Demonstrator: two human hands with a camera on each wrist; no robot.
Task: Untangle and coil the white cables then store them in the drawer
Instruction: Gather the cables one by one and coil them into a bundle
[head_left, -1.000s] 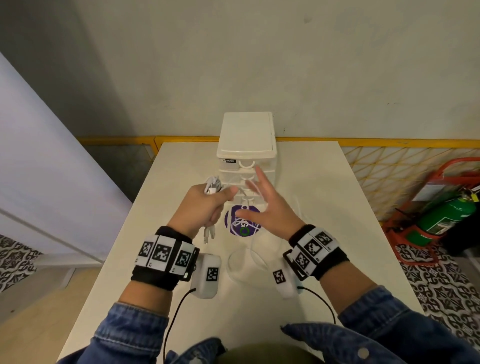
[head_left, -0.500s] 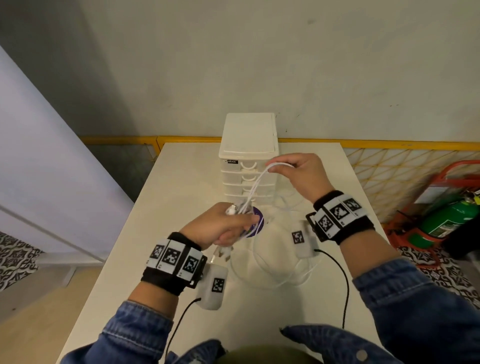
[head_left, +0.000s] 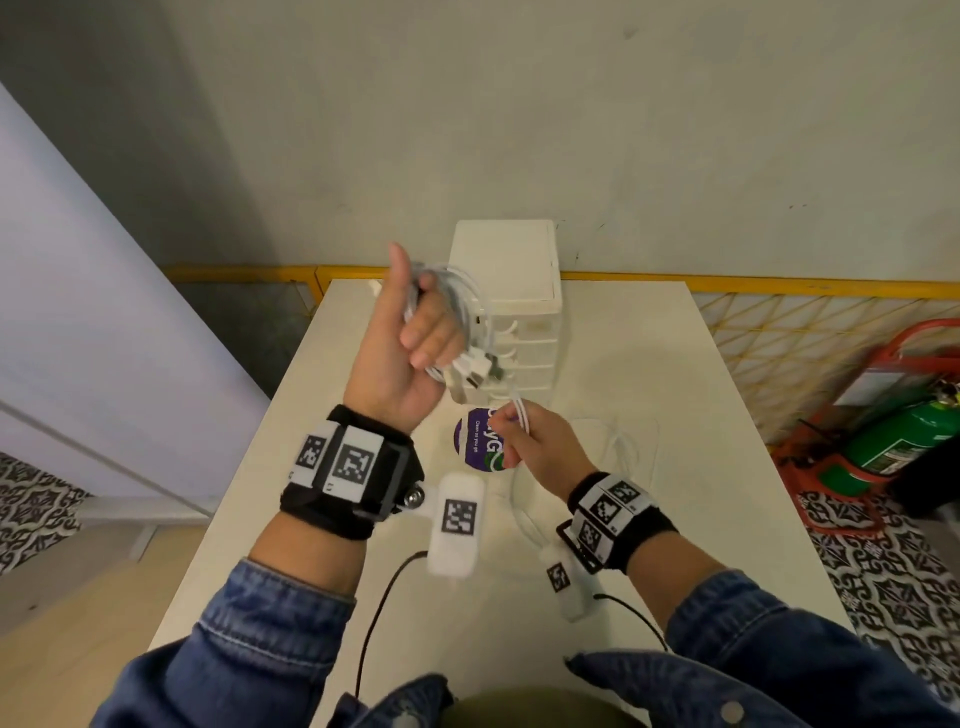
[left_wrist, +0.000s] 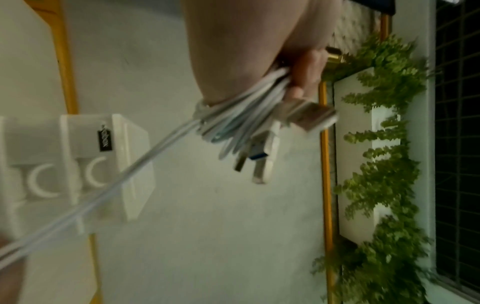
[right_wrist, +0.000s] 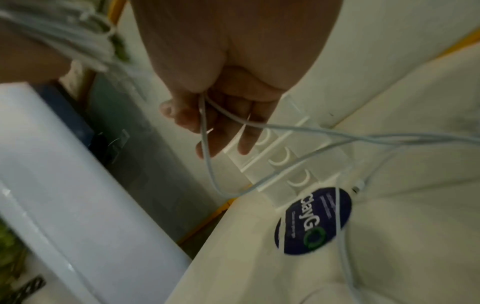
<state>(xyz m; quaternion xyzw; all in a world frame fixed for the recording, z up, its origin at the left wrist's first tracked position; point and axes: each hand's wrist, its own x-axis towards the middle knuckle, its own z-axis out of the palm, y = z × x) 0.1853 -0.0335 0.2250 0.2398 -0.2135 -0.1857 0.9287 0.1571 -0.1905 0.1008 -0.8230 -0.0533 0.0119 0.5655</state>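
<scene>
My left hand (head_left: 410, 343) is raised in front of the white drawer unit (head_left: 511, 291), thumb up, gripping a bundle of coiled white cables (head_left: 460, 312) wound round its fingers. Their USB plugs (head_left: 475, 371) hang below the fist; the left wrist view shows the same plugs (left_wrist: 262, 156) and coils (left_wrist: 233, 117). My right hand (head_left: 524, 441) is lower, over the table, pinching the loose cable strands (head_left: 522, 415) that run up to the bundle. The right wrist view shows these strands (right_wrist: 205, 127) passing through its fingers. More slack cable (head_left: 623, 452) lies on the table to the right.
The drawer unit stands at the far middle of the white table (head_left: 649, 364), its drawers all closed. A round purple sticker (head_left: 475, 441) lies on the table before it. A green fire extinguisher (head_left: 898, 441) in a red stand sits on the floor at right.
My left hand has risen from the table to in front of the drawer unit with the coil. My right hand has dropped from beside the unit's top to the sticker, drawing the strands down.
</scene>
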